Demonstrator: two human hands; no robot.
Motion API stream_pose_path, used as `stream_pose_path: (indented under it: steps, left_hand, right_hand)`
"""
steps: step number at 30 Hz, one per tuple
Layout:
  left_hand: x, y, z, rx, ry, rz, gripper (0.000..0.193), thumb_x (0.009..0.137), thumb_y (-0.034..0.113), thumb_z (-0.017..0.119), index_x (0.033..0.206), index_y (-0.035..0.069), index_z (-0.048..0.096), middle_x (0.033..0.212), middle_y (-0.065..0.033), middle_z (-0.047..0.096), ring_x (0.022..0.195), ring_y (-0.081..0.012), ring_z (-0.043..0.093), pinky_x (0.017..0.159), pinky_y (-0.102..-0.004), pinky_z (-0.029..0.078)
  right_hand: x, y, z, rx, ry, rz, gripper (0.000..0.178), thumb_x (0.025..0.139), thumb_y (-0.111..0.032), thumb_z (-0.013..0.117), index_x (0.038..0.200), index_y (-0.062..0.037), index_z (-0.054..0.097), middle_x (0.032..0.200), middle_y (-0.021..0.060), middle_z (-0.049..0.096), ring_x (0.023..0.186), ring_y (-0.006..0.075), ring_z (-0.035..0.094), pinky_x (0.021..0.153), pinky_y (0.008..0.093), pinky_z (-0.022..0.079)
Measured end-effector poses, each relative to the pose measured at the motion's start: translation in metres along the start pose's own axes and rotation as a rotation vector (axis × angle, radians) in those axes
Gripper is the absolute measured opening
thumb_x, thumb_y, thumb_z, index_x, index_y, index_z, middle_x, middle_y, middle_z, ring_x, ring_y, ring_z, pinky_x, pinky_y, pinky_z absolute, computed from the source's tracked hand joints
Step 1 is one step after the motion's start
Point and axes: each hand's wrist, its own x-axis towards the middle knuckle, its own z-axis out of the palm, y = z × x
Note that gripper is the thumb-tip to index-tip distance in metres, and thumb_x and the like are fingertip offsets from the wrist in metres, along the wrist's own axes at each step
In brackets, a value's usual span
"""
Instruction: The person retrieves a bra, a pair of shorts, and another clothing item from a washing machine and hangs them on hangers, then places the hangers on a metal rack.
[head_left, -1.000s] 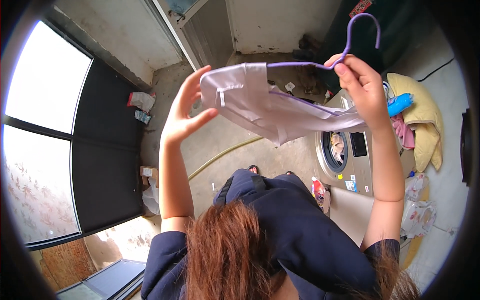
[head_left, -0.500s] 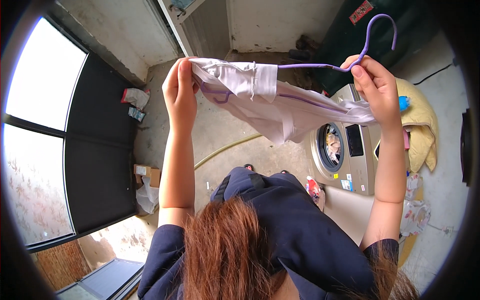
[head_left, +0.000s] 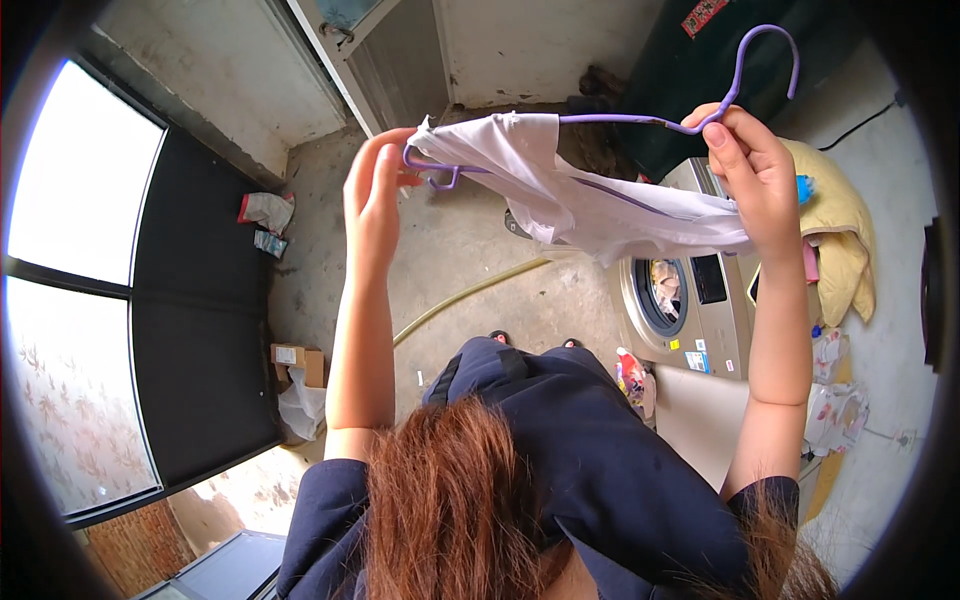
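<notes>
A purple clothes hanger is held up in front of me, its hook at the upper right. My right hand pinches it just below the hook, thumb in front. A thin white garment hangs over the hanger's left part and stretches right behind my right wrist, where its end is hidden. The hanger's bent left end pokes out of the cloth. Around that end is my left hand, fingers reaching behind it and thumb apart from the cloth; a fingertip is close to the garment's upper corner.
A front-loading washing machine with clothes inside stands at right, beside a yellow padded cloth. A yellowish hose crosses the concrete floor. A cardboard box and white bag lie left; a door stands ahead.
The garment's left corner has come away from my left thumb, and more of the hanger's left end shows. My left hand has shifted slightly right. My right hand keeps its hold on the hanger.
</notes>
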Motion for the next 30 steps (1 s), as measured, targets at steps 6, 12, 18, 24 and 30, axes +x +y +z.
stream_pose_path:
  steps: [6, 12, 18, 24, 30]
  left_hand:
    - [-0.036, 0.017, 0.012, 0.433, -0.094, 0.269, 0.032, 0.093, 0.014, 0.044, 0.070, -0.004, 0.056, 0.068, -0.0054, 0.058, 0.063, -0.0098, 0.052, 0.060, -0.0220, 0.042]
    - [-0.043, -0.012, 0.048, 0.321, -0.174, 0.150, 0.021, 0.087, 0.017, 0.058, 0.093, -0.003, 0.060, 0.078, -0.0101, 0.065, 0.071, -0.0128, 0.061, 0.063, -0.0238, 0.046]
    - [-0.051, -0.014, 0.055, 0.079, -0.209, -0.048, 0.025, 0.095, 0.022, 0.044, 0.101, 0.000, 0.056, 0.080, 0.0025, 0.052, 0.072, -0.0054, 0.044, 0.070, -0.0194, 0.037]
    - [-0.057, -0.031, 0.043, -0.012, -0.182, -0.229, 0.031, 0.097, 0.024, 0.037, 0.108, 0.000, 0.052, 0.078, 0.0010, 0.051, 0.066, -0.0062, 0.042, 0.060, -0.0197, 0.036]
    - [-0.062, -0.036, 0.048, 0.019, -0.058, -0.216, 0.032, 0.097, 0.025, 0.036, 0.112, 0.001, 0.052, 0.080, 0.0027, 0.052, 0.066, -0.0050, 0.042, 0.059, -0.0181, 0.034]
  right_hand:
    - [-0.006, -0.005, 0.010, 0.088, -0.009, 0.096, 0.016, 0.092, -0.013, 0.050, 0.098, -0.0028, 0.060, 0.062, -0.0084, 0.035, 0.055, -0.0001, 0.027, 0.048, 0.0171, 0.022]
    - [-0.011, -0.009, 0.017, 0.207, -0.060, 0.206, 0.017, 0.092, -0.012, 0.048, 0.107, -0.0065, 0.055, 0.062, -0.0083, 0.037, 0.048, -0.0027, 0.026, 0.042, 0.0144, 0.019]
    - [-0.014, -0.009, 0.014, 0.388, -0.085, 0.263, 0.020, 0.093, -0.010, 0.046, 0.112, -0.0080, 0.049, 0.063, -0.0067, 0.038, 0.047, -0.0027, 0.027, 0.039, 0.0137, 0.019]
    - [-0.012, -0.015, 0.004, 0.341, -0.035, 0.266, 0.019, 0.092, -0.013, 0.047, 0.110, -0.0088, 0.050, 0.061, -0.0073, 0.036, 0.046, -0.0022, 0.024, 0.039, 0.0149, 0.017]
    - [-0.011, -0.017, 0.001, 0.307, -0.026, 0.276, 0.023, 0.092, -0.017, 0.048, 0.114, -0.0091, 0.046, 0.060, -0.0085, 0.029, 0.043, -0.0023, 0.020, 0.037, 0.0159, 0.013]
